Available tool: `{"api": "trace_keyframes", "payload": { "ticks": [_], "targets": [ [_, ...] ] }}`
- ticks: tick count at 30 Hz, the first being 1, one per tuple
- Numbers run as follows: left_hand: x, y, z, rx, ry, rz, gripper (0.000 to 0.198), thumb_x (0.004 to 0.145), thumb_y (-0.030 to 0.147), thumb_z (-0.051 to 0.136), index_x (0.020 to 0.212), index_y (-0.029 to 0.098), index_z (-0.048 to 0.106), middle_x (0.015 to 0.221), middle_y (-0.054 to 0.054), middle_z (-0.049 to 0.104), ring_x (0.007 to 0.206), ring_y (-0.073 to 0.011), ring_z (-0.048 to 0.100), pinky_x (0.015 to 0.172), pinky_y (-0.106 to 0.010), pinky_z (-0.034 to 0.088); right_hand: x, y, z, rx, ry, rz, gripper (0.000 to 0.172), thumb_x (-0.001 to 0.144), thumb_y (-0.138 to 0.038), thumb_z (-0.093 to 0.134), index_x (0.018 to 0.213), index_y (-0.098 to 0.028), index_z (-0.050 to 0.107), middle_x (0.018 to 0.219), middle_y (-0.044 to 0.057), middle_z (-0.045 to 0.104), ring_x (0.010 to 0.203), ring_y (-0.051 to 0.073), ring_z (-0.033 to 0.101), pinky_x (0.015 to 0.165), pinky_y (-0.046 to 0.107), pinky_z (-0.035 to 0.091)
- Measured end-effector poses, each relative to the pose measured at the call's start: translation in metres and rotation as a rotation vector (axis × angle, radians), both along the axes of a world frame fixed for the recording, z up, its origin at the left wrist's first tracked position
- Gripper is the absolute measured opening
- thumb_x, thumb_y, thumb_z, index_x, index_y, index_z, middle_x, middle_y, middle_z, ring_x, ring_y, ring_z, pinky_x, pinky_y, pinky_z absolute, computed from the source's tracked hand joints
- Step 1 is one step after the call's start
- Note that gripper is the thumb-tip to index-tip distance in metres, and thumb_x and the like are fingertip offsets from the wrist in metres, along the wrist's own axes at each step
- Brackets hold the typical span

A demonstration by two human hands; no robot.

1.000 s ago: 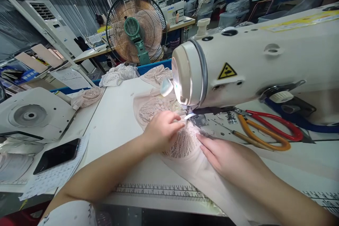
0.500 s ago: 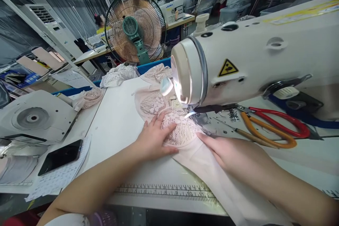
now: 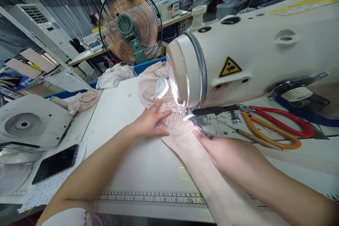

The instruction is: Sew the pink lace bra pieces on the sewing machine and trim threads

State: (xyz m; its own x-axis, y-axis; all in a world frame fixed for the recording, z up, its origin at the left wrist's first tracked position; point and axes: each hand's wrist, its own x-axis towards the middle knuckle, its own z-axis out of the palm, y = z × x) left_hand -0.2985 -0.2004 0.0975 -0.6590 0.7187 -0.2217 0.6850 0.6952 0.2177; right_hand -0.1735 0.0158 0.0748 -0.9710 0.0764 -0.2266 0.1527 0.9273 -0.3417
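Lace garment [image 3: 173, 118] over table edge [image 3: 148, 210]

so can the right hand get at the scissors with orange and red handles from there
Probably yes: the scissors lie near the right hand, handles uncovered, beside a wooden-handled tool. It would likely have to leave the pale fabric first.

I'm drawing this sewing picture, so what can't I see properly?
All in the head view:
Lace garment: near end cut off by the bottom edge.
Sewing machine: one end cut off by the right edge.
Right hand: some fingers hidden behind the hand itself.
Paper sheet: partly under the smartphone, marks too small.
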Motion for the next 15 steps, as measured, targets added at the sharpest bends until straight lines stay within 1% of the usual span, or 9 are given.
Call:
{"api": "trace_keyframes", "payload": {
  "ticks": [2, 3, 5, 7, 10, 13, 15],
  "targets": [
    [-0.008, 0.000, 0.000, 0.003, 0.011, -0.001, 0.078, 0.073, 0.054, 0.066, 0.141, 0.030, 0.036, 0.135, -0.016, 0.038, 0.122, -0.0365, 0.041, 0.096, -0.049, 0.040, -0.001, -0.003, 0.009, -0.046, -0.167, -0.072, 0.062, 0.090, -0.060, 0.023, 0.072, -0.025, 0.071, 0.056, 0.007, 0.064, 0.052, 0.022, 0.059, 0.049, 0.031, 0.038],
    [-0.012, 0.000, 0.000, 0.001, 0.019, 0.003, 0.077, 0.073, 0.053, 0.067, 0.140, 0.030, 0.038, 0.131, -0.015, 0.041, 0.120, -0.0358, 0.044, 0.094, -0.047, 0.042, -0.001, -0.005, 0.013, -0.072, -0.218, -0.108, 0.064, 0.090, -0.061, 0.022, 0.068, -0.024, 0.070, 0.060, 0.008, 0.066, 0.055, 0.022, 0.061, 0.050, 0.031, 0.039],
    [-0.018, 0.000, 0.000, 0.007, 0.041, -0.008, 0.072, 0.072, 0.053, 0.067, 0.137, 0.029, 0.044, 0.126, -0.014, 0.045, 0.115, -0.0343, 0.048, 0.091, -0.044, 0.044, 0.000, -0.005, 0.016, -0.097, -0.213, -0.131, 0.065, 0.090, -0.061, 0.022, 0.065, -0.023, 0.069, 0.061, 0.008, 0.067, 0.053, 0.021, 0.060, 0.049, 0.031, 0.039],
    [-0.023, 0.000, -0.001, 0.023, 0.064, -0.031, 0.069, 0.072, 0.053, 0.067, 0.133, 0.028, 0.048, 0.122, -0.013, 0.047, 0.112, -0.0327, 0.050, 0.090, -0.042, 0.046, 0.001, -0.002, 0.014, -0.090, -0.126, -0.077, 0.061, 0.090, -0.059, 0.025, 0.069, -0.024, 0.071, 0.055, 0.007, 0.064, 0.045, 0.019, 0.057, 0.045, 0.030, 0.036],
    [-0.031, 0.000, -0.002, 0.063, 0.069, -0.063, 0.069, 0.072, 0.052, 0.067, 0.133, 0.025, 0.049, 0.120, -0.012, 0.051, 0.111, -0.0308, 0.052, 0.091, -0.041, 0.046, 0.004, 0.003, 0.005, -0.051, -0.027, 0.025, 0.050, 0.089, -0.054, 0.030, 0.080, -0.028, 0.072, 0.050, 0.003, 0.060, 0.039, 0.017, 0.051, 0.041, 0.028, 0.030],
    [-0.038, 0.001, -0.002, 0.098, 0.039, -0.097, 0.069, 0.074, 0.050, 0.066, 0.134, 0.024, 0.047, 0.125, -0.012, 0.051, 0.115, -0.0301, 0.050, 0.094, -0.041, 0.044, 0.007, 0.008, -0.004, -0.025, 0.013, 0.062, 0.038, 0.087, -0.050, 0.037, 0.091, -0.032, 0.070, 0.052, 0.001, 0.060, 0.038, 0.015, 0.050, 0.039, 0.027, 0.026],
    [-0.042, 0.003, -0.001, 0.091, 0.014, -0.076, 0.068, 0.074, 0.048, 0.066, 0.134, 0.023, 0.046, 0.132, -0.012, 0.049, 0.120, -0.0306, 0.047, 0.098, -0.041, 0.041, 0.009, 0.009, -0.008, -0.025, 0.050, 0.084, 0.035, 0.087, -0.048, 0.039, 0.096, -0.033, 0.069, 0.052, 0.001, 0.060, 0.037, 0.015, 0.049, 0.039, 0.026, 0.024]
  ]
}}
